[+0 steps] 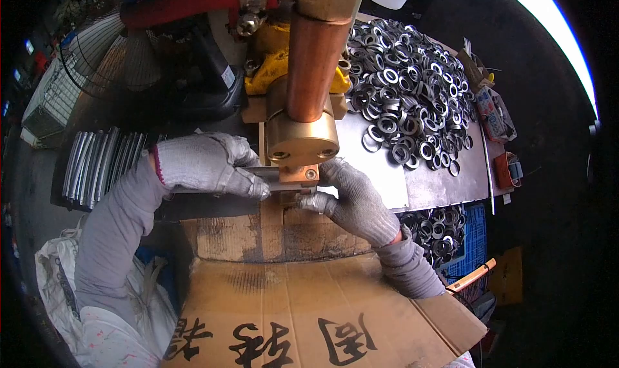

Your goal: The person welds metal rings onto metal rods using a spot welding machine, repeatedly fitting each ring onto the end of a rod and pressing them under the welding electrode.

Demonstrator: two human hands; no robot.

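Observation:
My left hand (216,167), in a pale knitted glove, grips a grey metal tube (267,174) lying level. The tube reaches under a copper block (298,174) at the foot of a brass cylinder (303,137) on a copper post (318,65). My right hand (354,197), gloved too, is just right of the block. Its thumb and fingers curl toward the tube's end; what they hold, if anything, is hidden. The fingertips of both hands are close to the block.
A big heap of metal rings (412,90) covers the metal table (445,186) at right. More rings (435,232) lie lower, beside a blue crate (467,239). Several metal tubes (103,165) lie at left. Cardboard (303,290) with black writing spreads before me. A red hose (180,5) crosses above.

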